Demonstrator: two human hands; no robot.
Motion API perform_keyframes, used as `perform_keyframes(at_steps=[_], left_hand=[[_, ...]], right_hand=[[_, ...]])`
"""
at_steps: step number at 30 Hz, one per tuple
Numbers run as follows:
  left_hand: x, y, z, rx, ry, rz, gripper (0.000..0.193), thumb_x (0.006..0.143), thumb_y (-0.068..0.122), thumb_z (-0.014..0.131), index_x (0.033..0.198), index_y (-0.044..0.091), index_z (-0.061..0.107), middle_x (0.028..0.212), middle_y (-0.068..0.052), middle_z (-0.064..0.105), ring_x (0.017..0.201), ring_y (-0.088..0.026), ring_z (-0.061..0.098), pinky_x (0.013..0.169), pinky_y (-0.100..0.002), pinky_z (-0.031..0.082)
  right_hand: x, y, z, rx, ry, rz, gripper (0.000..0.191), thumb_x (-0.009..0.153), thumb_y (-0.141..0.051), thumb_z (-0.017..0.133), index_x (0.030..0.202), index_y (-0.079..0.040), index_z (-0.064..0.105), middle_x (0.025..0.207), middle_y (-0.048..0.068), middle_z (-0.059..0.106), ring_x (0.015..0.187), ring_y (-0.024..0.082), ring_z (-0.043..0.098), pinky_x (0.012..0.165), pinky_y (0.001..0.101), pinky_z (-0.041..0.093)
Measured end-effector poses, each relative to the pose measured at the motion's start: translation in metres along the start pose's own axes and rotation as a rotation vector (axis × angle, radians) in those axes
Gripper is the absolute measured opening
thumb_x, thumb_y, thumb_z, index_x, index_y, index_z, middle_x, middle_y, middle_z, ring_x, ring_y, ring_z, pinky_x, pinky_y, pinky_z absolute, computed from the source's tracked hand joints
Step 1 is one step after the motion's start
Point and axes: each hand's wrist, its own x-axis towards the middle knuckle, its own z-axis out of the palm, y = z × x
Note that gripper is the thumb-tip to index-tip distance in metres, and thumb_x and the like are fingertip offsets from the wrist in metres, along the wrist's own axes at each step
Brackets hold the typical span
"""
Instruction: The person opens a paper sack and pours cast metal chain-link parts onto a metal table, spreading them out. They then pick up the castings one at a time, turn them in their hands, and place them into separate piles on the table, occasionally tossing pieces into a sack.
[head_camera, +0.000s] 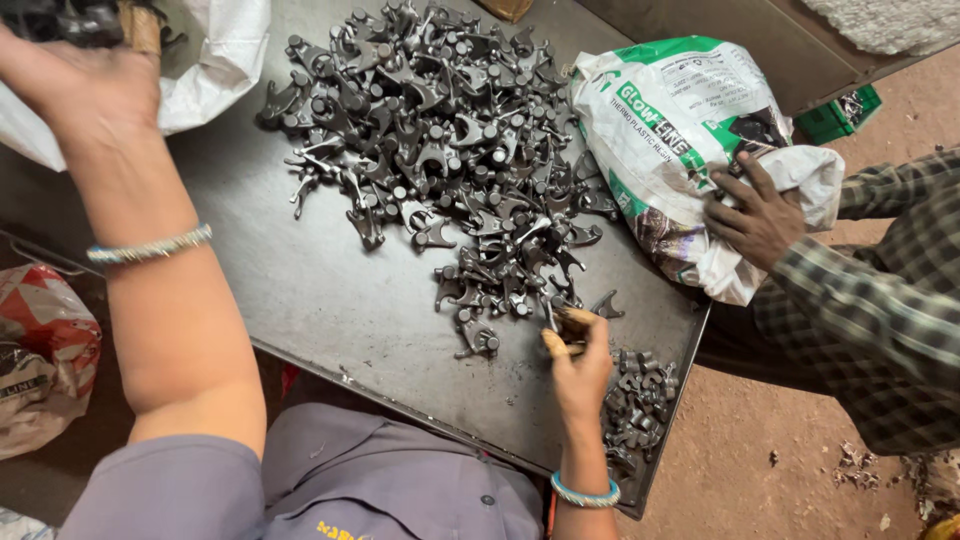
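Note:
A big heap of dark forged metal parts (450, 150) lies on a dark metal table (300, 290). My right hand (580, 370) is at the near edge of the heap, closed around a small tool with a brownish handle (572, 322) and a thin metal tip. My left hand (75, 90) is raised at the far left, blurred, over a white sack (215, 60) that holds more dark parts (60, 18). Its fingers are hidden, so what it holds is unclear.
Another person's hand (755, 215) in a checked sleeve grips a white and green plastic sack (670, 130) at the table's right edge. A smaller pile of parts (640, 400) sits at the near right corner. A red and white bag (40, 350) is on the floor at left.

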Motion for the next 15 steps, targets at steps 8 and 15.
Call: perform_keyframes(at_steps=[8,15], left_hand=[[-0.194,-0.133,0.017,0.794,-0.074,-0.155,0.021,0.101,0.008,0.062,0.122,0.008,0.063,0.118,-0.007,0.068,0.104,-0.016,0.069,0.088,-0.028,0.060],[-0.307,-0.184,-0.007,0.454,-0.050,-1.248,0.043,0.100,0.038,0.048,0.110,0.004,0.072,0.095,-0.011,0.076,0.079,-0.022,0.076,0.064,-0.034,0.064]], right_hand=[[-0.011,0.022,-0.025,1.109,-0.207,0.364,0.038,0.097,-0.001,0.063,0.135,0.000,0.058,0.115,0.012,0.070,0.095,0.020,0.067,0.079,0.0326,0.056],[-0.011,-0.023,0.000,0.277,-0.287,0.053,0.034,0.093,-0.011,0.073,0.126,-0.004,0.070,0.110,0.009,0.066,0.099,0.021,0.059,0.086,0.0321,0.049]])
